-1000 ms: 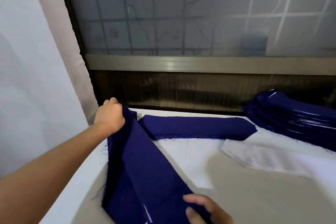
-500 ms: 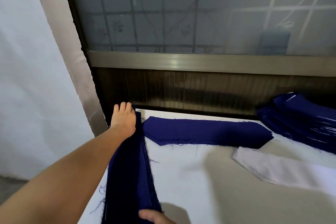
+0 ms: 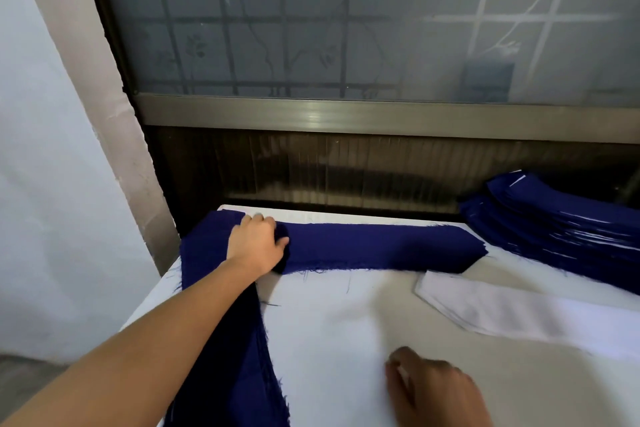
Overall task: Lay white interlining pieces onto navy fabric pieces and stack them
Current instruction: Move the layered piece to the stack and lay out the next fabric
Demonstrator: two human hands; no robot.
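tabletop (image 3: 329, 340): white-covered; bare stretch between the left fingers (image 3: 263, 220) and the right fingers (image 3: 398, 367).
navy pile (image 3: 221, 374): along the left edge, from under the left fingers back toward the near edge; frayed edges.
navy strip (image 3: 381, 246): along the far edge, runs right from the left fingers; far end cut at an angle.
white interlining (image 3: 519, 315): flat pieces, beyond and right of the right fingers; corner meets the strip's angled end.
navy stack (image 3: 554, 229): far right, well apart from both sets of fingers; white edges between layers.
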